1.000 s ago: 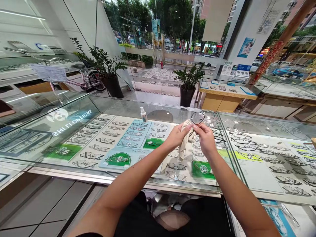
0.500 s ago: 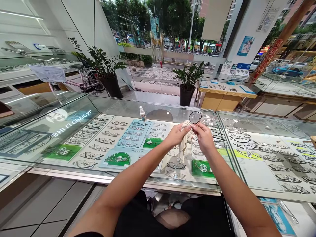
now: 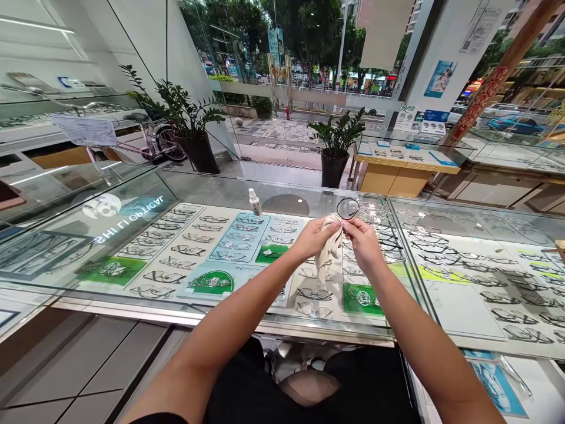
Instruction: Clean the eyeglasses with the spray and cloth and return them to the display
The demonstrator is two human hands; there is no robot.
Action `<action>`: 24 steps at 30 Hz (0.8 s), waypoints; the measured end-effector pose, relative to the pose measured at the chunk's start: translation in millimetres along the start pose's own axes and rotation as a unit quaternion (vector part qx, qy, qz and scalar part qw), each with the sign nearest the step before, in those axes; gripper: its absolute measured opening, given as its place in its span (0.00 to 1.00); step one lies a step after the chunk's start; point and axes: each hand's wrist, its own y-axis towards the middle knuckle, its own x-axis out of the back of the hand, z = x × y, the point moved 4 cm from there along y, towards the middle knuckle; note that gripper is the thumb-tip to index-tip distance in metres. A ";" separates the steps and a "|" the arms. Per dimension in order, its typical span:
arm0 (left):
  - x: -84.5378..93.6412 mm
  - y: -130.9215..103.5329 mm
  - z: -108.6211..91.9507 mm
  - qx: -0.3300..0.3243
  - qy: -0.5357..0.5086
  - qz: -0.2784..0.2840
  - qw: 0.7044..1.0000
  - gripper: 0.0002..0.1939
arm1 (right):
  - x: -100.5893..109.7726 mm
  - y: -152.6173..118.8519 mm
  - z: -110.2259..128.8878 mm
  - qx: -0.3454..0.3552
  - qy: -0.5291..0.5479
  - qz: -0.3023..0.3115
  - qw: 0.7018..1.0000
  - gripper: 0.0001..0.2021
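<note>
Over the glass counter, my left hand (image 3: 316, 237) is closed on a cream cleaning cloth (image 3: 325, 259), which hangs down below the fingers. The cloth is bunched around part of a pair of eyeglasses. One dark round rim of the eyeglasses (image 3: 348, 208) sticks up above my fingertips; the other side is hidden by the cloth and fingers. My right hand (image 3: 362, 240) pinches the eyeglasses just below that rim, its fingertips close to those of my left hand. A small white spray bottle (image 3: 255, 203) stands upright on the counter to the left.
Beneath the glass top of the display counter (image 3: 212, 187), rows of eyeglasses (image 3: 188, 250) lie with several green cards (image 3: 112, 271). Another glass case (image 3: 468, 315) adjoins at right. Beyond the counter stand potted plants (image 3: 333, 168), a bicycle (image 3: 150, 135) and a wooden display table (image 3: 392, 176).
The cloth's hanging end has swung slightly left and its folds have shifted. The visible rim has turned a little. Both hands keep nearly the same place and grip.
</note>
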 end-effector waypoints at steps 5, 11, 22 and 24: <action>-3.4 0.8 -0.4 0.011 -0.046 0.004 0.999 0.32 | 1.0 0.6 4.9 0.001 0.019 -0.020 1.000 0.10; 6.2 1.1 -3.0 0.021 -0.012 -0.025 0.999 0.34 | 10.7 5.1 16.9 0.016 0.058 -0.077 0.995 0.14; 52.6 3.4 -21.0 -0.062 0.074 -0.199 0.975 0.26 | 22.8 9.5 21.3 0.026 0.113 -0.052 0.992 0.13; 56.1 3.4 -22.6 -0.071 0.074 -0.205 0.973 0.25 | 22.1 8.9 21.5 0.022 0.114 -0.051 0.992 0.13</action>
